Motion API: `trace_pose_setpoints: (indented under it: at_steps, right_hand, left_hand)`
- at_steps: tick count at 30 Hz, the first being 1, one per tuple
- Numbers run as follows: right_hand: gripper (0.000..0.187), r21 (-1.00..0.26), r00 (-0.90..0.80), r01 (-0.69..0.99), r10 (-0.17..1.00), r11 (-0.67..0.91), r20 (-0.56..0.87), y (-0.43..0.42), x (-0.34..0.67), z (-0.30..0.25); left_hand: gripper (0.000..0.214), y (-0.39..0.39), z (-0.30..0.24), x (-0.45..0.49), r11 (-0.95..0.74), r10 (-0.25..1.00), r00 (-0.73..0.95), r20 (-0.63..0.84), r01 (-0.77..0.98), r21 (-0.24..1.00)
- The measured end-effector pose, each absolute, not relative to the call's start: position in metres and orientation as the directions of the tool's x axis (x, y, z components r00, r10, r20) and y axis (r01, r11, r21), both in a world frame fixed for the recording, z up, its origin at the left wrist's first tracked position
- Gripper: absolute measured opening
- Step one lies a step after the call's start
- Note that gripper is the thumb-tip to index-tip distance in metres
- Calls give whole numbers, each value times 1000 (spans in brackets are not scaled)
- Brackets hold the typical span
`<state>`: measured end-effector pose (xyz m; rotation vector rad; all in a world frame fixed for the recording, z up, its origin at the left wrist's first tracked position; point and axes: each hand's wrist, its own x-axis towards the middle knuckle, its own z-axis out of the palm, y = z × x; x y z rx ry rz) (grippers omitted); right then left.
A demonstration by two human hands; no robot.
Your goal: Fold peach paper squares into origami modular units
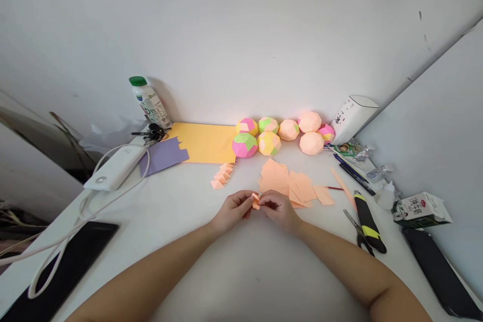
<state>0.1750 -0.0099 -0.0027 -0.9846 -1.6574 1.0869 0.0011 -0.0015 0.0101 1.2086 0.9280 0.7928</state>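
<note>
Between my two hands is a small folded piece of peach paper (255,201). My left hand (234,210) pinches it from the left with thumb and fingers. From the other side, the fingertips of my right hand (281,211) close on its right edge. A pile of cut peach paper pieces (273,177) lies just beyond my right hand. Up and left of my hands, several folded peach paper units (222,176) stand in a slanting row. Faceted paper balls (269,144) in peach, yellow, pink and green sit along the wall.
Scissors (360,234) and a utility knife (368,221) lie at right, near pens (352,173) and a milk carton (420,210). Yellow paper (207,143), purple paper (162,156), a bottle (153,105) and a white power strip (115,168) with its cable are at left.
</note>
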Motion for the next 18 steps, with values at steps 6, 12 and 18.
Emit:
trace_pose_setpoints:
  at_steps: [6,12,18]
  right_hand:
    - [8,-908,-276,158,900,389,338,-10,175,-7]
    - [12,-856,-271,230,875,463,401,-11,173,-5]
    - [9,-861,-251,231,883,453,397,-12,173,-5]
  left_hand:
    - [36,-2,10,-1,197,873,461,-159,-35,980]
    - [41,-3,9,-3,194,857,493,-149,-41,980]
    - [38,-1,6,-2,159,851,512,-119,-36,987]
